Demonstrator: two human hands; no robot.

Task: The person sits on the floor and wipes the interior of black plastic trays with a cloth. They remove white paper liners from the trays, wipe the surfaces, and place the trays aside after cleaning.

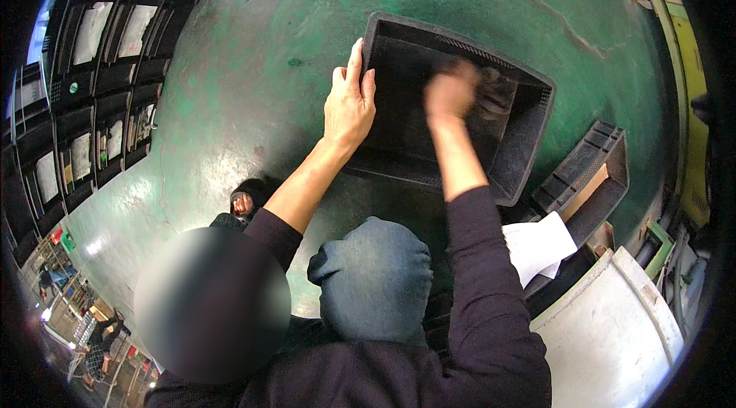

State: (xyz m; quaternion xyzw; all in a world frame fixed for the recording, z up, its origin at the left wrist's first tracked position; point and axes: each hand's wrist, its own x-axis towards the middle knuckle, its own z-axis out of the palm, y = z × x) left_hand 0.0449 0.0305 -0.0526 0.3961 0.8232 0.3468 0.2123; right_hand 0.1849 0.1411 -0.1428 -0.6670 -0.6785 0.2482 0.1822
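Observation:
A black plastic crate point(529, 132) is in front of me, its open top facing me, tilted over the green floor. My left hand point(350, 105) is closed on the left rim of the crate, with the thumb along the wall. Inside it, my right hand point(452, 92) is smeared by motion, so its fingers cannot be made out. Just right of that hand, a dark greyish thing point(497, 94) lies blurred against the inner wall; I cannot tell its kind.
Black crates point(107, 40) with pale sheets are stacked at the left. On the right stand another black crate point(594, 174), white paper or cloth point(540, 243) and a pale curved panel point(613, 331). My foot point(244, 205) shows below my left forearm. A person point(98, 347) is far off, lower left.

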